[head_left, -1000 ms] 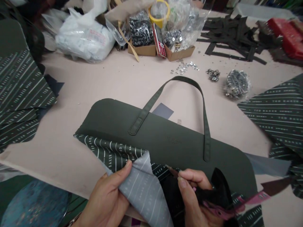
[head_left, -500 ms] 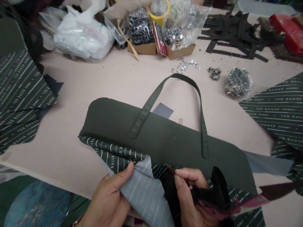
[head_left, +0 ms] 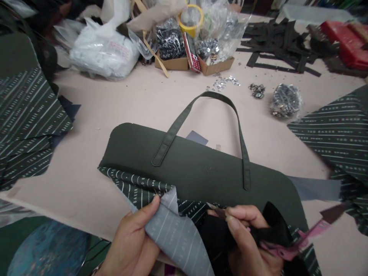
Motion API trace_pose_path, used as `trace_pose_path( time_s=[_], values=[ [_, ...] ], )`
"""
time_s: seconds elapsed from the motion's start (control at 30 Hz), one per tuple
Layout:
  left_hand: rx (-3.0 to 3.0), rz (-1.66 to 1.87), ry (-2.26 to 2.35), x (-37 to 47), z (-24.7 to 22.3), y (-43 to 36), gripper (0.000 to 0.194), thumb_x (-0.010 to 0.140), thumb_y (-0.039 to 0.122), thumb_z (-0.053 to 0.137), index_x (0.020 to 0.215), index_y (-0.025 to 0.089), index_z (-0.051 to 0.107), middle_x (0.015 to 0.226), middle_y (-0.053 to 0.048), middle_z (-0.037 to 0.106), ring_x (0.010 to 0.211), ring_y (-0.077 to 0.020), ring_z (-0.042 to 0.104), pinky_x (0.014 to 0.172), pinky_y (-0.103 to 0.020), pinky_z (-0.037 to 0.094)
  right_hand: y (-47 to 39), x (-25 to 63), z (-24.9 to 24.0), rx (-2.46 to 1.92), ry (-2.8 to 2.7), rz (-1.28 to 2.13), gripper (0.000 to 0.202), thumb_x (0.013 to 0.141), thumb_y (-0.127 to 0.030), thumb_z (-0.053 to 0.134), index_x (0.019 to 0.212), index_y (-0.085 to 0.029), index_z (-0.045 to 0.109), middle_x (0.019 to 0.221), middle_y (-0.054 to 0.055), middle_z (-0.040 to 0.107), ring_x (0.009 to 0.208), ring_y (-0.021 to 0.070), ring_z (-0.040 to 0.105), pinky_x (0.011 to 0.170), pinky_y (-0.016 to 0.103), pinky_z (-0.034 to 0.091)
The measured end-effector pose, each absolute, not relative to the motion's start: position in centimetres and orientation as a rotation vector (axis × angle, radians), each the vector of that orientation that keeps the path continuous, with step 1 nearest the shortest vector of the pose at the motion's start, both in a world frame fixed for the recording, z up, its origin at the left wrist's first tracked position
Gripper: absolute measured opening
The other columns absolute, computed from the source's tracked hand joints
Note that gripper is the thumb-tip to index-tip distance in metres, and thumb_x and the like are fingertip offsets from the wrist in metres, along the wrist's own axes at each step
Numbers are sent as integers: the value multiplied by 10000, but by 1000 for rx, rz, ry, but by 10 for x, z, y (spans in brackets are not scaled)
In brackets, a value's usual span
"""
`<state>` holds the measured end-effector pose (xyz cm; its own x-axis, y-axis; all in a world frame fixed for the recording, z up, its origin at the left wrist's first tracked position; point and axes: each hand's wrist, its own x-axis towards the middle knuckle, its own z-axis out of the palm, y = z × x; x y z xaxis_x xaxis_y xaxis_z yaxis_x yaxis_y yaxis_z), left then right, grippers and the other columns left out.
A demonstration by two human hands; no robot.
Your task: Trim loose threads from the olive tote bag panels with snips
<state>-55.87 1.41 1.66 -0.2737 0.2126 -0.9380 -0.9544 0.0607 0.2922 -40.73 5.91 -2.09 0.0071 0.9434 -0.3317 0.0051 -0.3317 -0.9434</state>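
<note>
A dark green bag panel with a looped strap lies across the table, printed fabric along its lower edge. My left hand pinches that fabric, its grey underside folded over beside the fingers. My right hand is closed round a small dark pointed tool, its tip near the printed fabric. Pink-handled scissors are also in my right hand, blades pointing right. Black fabric hangs by the right hand.
Printed pieces lie at the left and right. Along the back are a white plastic bag, small cardboard boxes, a red phone, loose metal fasteners and black strips. A blue stool stands below left.
My right hand has moved slightly right with the pointed tool and the scissors, whose blades now angle more upward. More printed fabric shows between my hands. My left hand keeps its pinch.
</note>
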Motion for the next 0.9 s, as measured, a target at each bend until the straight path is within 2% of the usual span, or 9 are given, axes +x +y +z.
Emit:
trace_pose_path(
  time_s=[0.2, 0.4, 0.5, 0.67, 0.8, 0.9],
  values=[
    [-780, 1422, 1230, -562, 10, 4, 88, 855, 155, 705, 856, 103, 776, 896, -115, 779, 955, -289, 737, 923, -378, 595, 60, -405, -26, -1441, -1057, 1457, 139, 852, -364, 738, 855, -247, 663, 773, -20, 709, 715, 158, 690, 671, 230, 480],
    [-783, 1423, 1174, -564, 7, 0, 55, 817, 150, 745, 828, 109, 780, 905, -114, 781, 977, -308, 732, 942, -398, 584, 63, -413, -17, -1419, -1220, 1293, 59, 865, -269, 691, 813, -257, 667, 739, -68, 625, 644, 103, 558, 617, 214, 401],
    [-778, 1419, 1186, -564, 6, -1, 54, 792, 144, 769, 826, 104, 782, 884, -110, 781, 963, -312, 734, 930, -402, 588, 65, -415, -13, -1418, -1333, 1213, 68, 869, -240, 675, 804, -260, 678, 745, -65, 620, 660, 112, 534, 633, 221, 401],
    [-729, 1426, 1222, -564, 5, -3, 113, 760, 184, 815, 837, 106, 788, 874, -112, 781, 945, -315, 737, 903, -395, 596, 64, -413, -16, -1451, -1523, 1139, 149, 902, -362, 674, 809, -245, 684, 803, -30, 642, 685, 147, 557, 657, 275, 398],
    [-703, 1382, 1214, -564, 6, -1, 134, 799, 217, 788, 865, 101, 786, 898, -120, 782, 956, -319, 733, 923, -414, 586, 66, -415, -20, -1367, -1612, 1103, 129, 930, -337, 661, 827, -267, 691, 781, -43, 657, 687, 139, 581, 659, 269, 404],
    [-695, 1436, 1229, -564, 7, 4, 84, 810, 166, 754, 853, 100, 783, 925, -127, 784, 983, -322, 729, 947, -421, 577, 67, -412, -22, -1396, -1585, 1110, 152, 898, -364, 670, 789, -261, 690, 730, -39, 634, 643, 138, 558, 631, 263, 424]
  ],
)
